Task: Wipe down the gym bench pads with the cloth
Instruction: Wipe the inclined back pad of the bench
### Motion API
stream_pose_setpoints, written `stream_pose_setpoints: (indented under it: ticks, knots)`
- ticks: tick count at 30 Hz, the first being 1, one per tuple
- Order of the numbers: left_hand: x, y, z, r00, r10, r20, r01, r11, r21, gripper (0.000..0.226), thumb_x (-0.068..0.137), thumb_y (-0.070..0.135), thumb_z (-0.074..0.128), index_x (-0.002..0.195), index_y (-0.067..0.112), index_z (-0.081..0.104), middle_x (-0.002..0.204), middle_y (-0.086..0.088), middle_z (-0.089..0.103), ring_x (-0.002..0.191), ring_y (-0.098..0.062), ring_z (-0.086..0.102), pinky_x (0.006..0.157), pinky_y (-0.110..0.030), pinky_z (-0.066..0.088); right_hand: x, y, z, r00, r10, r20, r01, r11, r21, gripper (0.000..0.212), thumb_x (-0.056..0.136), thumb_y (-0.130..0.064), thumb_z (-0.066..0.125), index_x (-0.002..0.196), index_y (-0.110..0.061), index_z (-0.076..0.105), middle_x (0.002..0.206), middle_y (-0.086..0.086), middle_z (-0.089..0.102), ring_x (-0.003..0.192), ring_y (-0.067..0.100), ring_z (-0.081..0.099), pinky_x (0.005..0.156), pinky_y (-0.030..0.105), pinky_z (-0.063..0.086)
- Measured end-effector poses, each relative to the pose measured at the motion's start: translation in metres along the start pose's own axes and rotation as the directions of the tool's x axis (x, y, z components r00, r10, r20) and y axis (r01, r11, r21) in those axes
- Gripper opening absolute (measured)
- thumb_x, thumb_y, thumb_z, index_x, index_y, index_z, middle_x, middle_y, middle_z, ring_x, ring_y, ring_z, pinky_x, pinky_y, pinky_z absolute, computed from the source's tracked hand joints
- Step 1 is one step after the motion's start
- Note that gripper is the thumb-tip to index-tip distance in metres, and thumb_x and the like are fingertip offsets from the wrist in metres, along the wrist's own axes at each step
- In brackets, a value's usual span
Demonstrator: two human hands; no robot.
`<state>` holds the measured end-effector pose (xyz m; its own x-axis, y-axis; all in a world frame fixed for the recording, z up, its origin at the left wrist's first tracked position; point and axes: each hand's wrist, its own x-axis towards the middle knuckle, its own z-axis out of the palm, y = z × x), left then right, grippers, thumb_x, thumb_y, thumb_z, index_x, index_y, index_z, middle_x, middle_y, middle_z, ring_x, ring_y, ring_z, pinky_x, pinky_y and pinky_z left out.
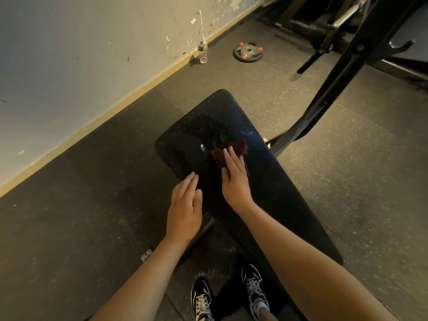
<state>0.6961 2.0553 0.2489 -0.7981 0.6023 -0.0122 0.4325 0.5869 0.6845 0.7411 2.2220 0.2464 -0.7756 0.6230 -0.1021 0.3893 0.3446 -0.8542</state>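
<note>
Leans over long black bench pad (273,181), far end rounded, pointing toward wall (69,54). Presses R hand (235,179) flat on dark reddish-brown cloth (239,145), fingers straight and close together, no curl round the fabric. Has cloth bunched approx mid-width on pad's far half, sticking out past fingertips. Rests L hand (185,209) flat at pad's left edge, fingers straight, just beside R hand but not touching it or cloth. Shows fine wet-looking specks on pad beyond cloth, w/ one bright glint just left of it. Wears black-and-white laced shoes (201,297), planted on speckled rubber floor (92,216) by pad's near end. Farther off: clear water bottle (202,52) upright at wall base; black weight plate (248,52) w/ red marks flat on floor, near bottle but apart; black rack upright (335,82) slanting across right side, beside pad.
</note>
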Motion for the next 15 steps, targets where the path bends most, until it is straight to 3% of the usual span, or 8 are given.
stream_pose_setpoints:
  ticks: [2, 5, 9, 12, 15]
  knots:
    - [-0.002, -0.002, -0.006, 1.000, 0.000, -0.004, 0.000, 0.998, -0.070, 0.045, 0.108, 0.034, 0.035, 0.153, 0.028, 0.038, 0.156, 0.016, 0.034, 0.144, 0.002, 0.023, 0.105, -0.007, 0.022, -0.017, -0.010, 0.020, 0.999, -0.017, 0.040, 0.017, 1.000, 0.000, 0.057, 0.103, -0.012, 0.044, 0.154, -0.034, 0.030, 0.164, -0.016, 0.015, 0.152, 0.008, 0.001, 0.120, 0.031, 0.003]
    - [-0.012, -0.013, -0.014, 0.999, -0.042, -0.029, 0.036, 0.979, -0.201, 0.041, 0.107, 0.034, 0.038, 0.148, 0.032, 0.044, 0.147, 0.014, 0.040, 0.135, 0.001, 0.037, 0.106, -0.019, 0.039, -0.047, -0.021, 0.050, 0.990, -0.085, 0.111, 0.098, 0.988, -0.117, 0.056, 0.103, -0.014, 0.046, 0.152, -0.037, 0.032, 0.163, -0.017, 0.019, 0.152, 0.010, 0.008, 0.118, 0.028, 0.006]
    - [-0.025, -0.013, -0.019, 0.960, -0.259, 0.110, 0.274, 0.769, -0.577, 0.038, 0.108, 0.036, 0.036, 0.145, 0.043, 0.043, 0.142, 0.017, 0.042, 0.128, 0.003, 0.049, 0.105, -0.030, 0.048, -0.059, -0.038, 0.055, 0.997, -0.032, 0.072, 0.035, 0.998, -0.046, 0.051, 0.100, -0.015, 0.054, 0.147, -0.032, 0.044, 0.155, -0.012, 0.038, 0.146, 0.007, 0.029, 0.119, 0.035, 0.028]
    - [-0.029, -0.009, -0.025, 0.941, -0.284, 0.185, 0.329, 0.635, -0.698, 0.041, 0.109, 0.036, 0.034, 0.149, 0.045, 0.034, 0.146, 0.019, 0.044, 0.128, 0.003, 0.048, 0.092, -0.017, 0.051, -0.068, -0.057, 0.058, 0.997, -0.008, 0.083, 0.006, 1.000, 0.019, 0.043, 0.101, -0.020, 0.054, 0.143, -0.028, 0.050, 0.142, -0.012, 0.046, 0.129, 0.003, 0.047, 0.108, 0.028, 0.044]
    - [-0.020, -0.010, -0.033, 0.942, -0.287, 0.174, 0.322, 0.627, -0.709, 0.044, 0.108, 0.038, 0.036, 0.152, 0.039, 0.031, 0.140, 0.019, 0.045, 0.115, 0.011, 0.050, 0.077, -0.008, 0.049, -0.069, -0.071, 0.061, 0.996, 0.049, 0.074, -0.055, 0.995, 0.088, 0.039, 0.102, -0.024, 0.051, 0.141, -0.027, 0.052, 0.131, -0.016, 0.044, 0.114, 0.000, 0.052, 0.099, 0.030, 0.052]
